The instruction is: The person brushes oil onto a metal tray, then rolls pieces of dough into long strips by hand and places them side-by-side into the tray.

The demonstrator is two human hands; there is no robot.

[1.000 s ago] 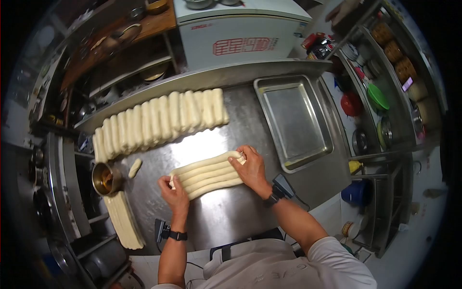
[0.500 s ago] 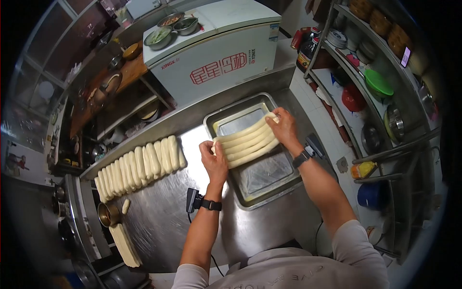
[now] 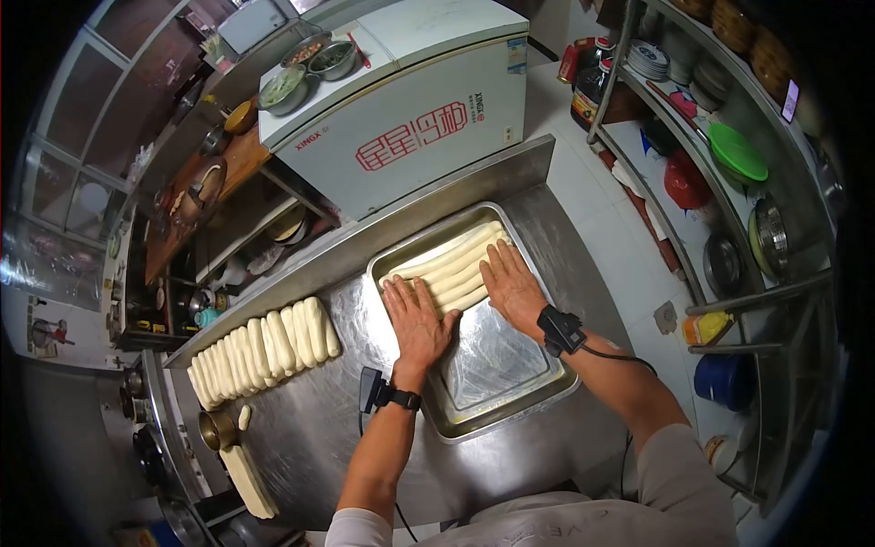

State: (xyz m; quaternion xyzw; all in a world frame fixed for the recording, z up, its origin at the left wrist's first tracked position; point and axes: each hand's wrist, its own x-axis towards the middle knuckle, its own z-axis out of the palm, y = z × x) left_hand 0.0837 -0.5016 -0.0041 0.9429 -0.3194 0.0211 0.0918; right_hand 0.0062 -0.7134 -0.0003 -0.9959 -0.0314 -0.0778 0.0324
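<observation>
Several long pale dough strips [image 3: 456,266] lie side by side at the far end of a rectangular metal tray [image 3: 499,421]. My left hand [image 3: 417,324] rests flat on their left ends, fingers spread. On their right ends lies my right hand [image 3: 515,290], palm down with fingers extended. Neither hand grips anything. The near part of the tray shows a shiny, bare bottom. To the left, a row of dough pieces [image 3: 264,351] sits on the steel table [image 3: 319,438].
A small metal bowl [image 3: 217,430], a little dough piece [image 3: 244,417] and a pale flat slab [image 3: 248,483] are at the table's left. Behind the raised table edge stands a white freezer [image 3: 401,118] with bowls on top. Shelving [image 3: 674,164] stands at the right.
The dough strips, earlier held stretched above the tray, now lie in its far end. Both hands have let go of their ends and opened flat on them. The camera view has shifted slightly.
</observation>
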